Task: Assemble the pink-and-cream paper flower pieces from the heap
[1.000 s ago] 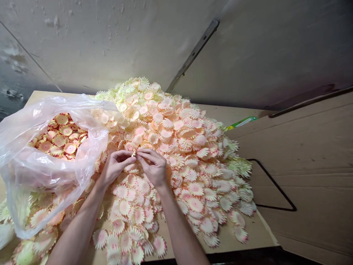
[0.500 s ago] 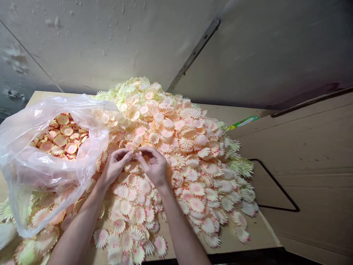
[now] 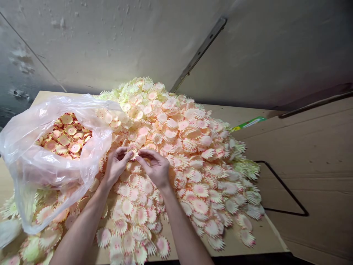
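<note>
A tan worktop (image 3: pixel 256 241) fills the lower part of the view, and a broad heap (image 3: pixel 193 147) of pale, scallop-edged discs, cream to pink with some yellow-green, covers much of it. The heap spills down to the worktop's near edge. At its near left lies a piece of whitish plastic (image 3: pixel 9 232), partly out of view.

Both forearms reach in over the near side of the heap. The left hand (image 3: pixel 116 165) and the right hand (image 3: pixel 158 169) meet above its middle, holding one small cream disc (image 3: pixel 134 154) between them. The left fingers pinch its left side, with the thumb on top; the right fingers are bent around its right side, their tips at its edge.

To the left of the heap, and partly over it, sits an open translucent bag (image 3: pixel 55 175). Inside are smaller discs (image 3: pixel 64 140) with dark red edges.

Right of the heap, a bent black rod (image 3: pixel 286 187) lies against brown cardboard (image 3: pixel 303 154). A green strip (image 3: pixel 248 124) pokes out at the heap's far right. Behind the heap rises a grey wall (image 3: pixel 110 44), its paint blistered at left, with a slanting metal bar (image 3: pixel 198 55) on it.
</note>
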Demonstrator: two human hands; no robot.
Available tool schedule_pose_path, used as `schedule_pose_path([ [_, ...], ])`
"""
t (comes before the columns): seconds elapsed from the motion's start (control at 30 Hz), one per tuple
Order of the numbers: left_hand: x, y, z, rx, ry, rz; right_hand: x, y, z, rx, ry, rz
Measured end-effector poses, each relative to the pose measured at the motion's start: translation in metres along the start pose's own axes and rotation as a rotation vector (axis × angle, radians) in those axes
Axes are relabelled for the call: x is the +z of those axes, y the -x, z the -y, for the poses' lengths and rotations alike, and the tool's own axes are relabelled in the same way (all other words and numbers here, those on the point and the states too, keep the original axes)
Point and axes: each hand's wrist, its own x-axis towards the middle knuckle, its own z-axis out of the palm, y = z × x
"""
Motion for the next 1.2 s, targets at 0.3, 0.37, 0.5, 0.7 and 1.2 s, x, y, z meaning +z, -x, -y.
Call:
schedule_pose_path([
  [0.3, -0.0041, 0.0030, -0.0011, 0.049, -0.175, 0.080, -0.0010, -0.0006, 0.0055, -0.047, -0.003, 0.045],
  [0.37, -0.0043, 0.0030, -0.0015, 0.046, -0.172, 0.103, -0.0019, -0.0006, 0.0050, -0.070, 0.020, 0.067],
  [0.5, -0.0018, 0.0024, -0.0039, 0.030, -0.126, 0.093, -0.0020, -0.0011, 0.0032, -0.067, 0.053, 0.084],
  [0.7, 0.0010, 0.0032, -0.0081, 0.070, -0.071, 0.133, -0.0001, -0.0030, 0.0039, -0.059, 0.057, 0.100],
  [1.2, 0.0006, 0.0020, -0.0069, 0.074, -0.001, 0.114, -0.0026, -0.0030, -0.0014, 0.087, -0.067, -0.025],
])
